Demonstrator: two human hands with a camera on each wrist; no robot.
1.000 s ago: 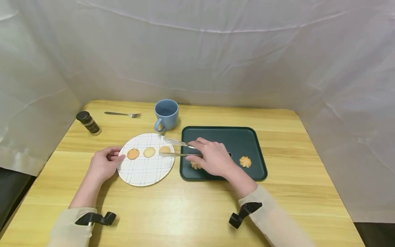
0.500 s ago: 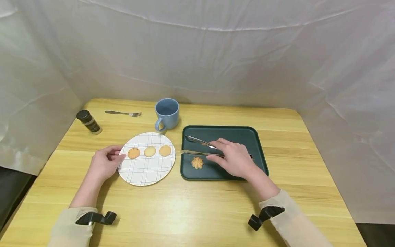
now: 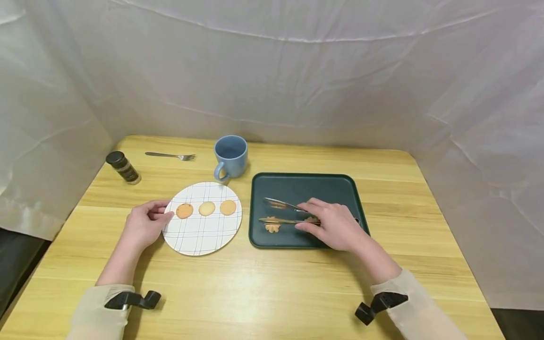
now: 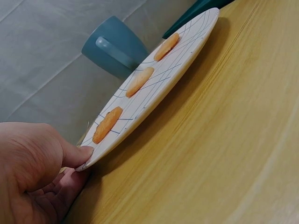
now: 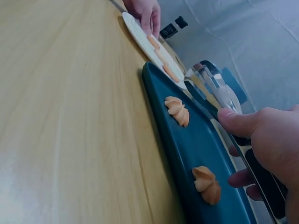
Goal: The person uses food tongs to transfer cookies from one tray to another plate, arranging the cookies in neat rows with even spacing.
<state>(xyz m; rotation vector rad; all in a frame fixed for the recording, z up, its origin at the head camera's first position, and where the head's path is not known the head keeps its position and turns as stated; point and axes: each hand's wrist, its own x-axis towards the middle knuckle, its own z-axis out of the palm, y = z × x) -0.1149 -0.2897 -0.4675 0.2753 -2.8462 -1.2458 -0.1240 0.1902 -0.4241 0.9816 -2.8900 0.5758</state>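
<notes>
Grip of R hand (image 3: 333,225) pinches metal tongs (image 3: 286,221), arms spread, over green tray (image 3: 310,185) w/ 2 ridged cookies (image 5: 177,111), L hand (image 3: 144,224) pinching plate (image 3: 199,238) at rim; cookies prob. light, stiff & crumbly, so best nipped gently across the sides.

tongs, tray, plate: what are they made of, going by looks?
Tongs: likely polished metal, from the bright reflections along the arms; dark handle panels, material unclear.
Tray: probably plastic or coated metal, smooth and low-sheen; even dark green with rounded corners, so either fits.
Plate: perhaps ceramic or melamine, smooth white face with thin blue check lines.
</notes>
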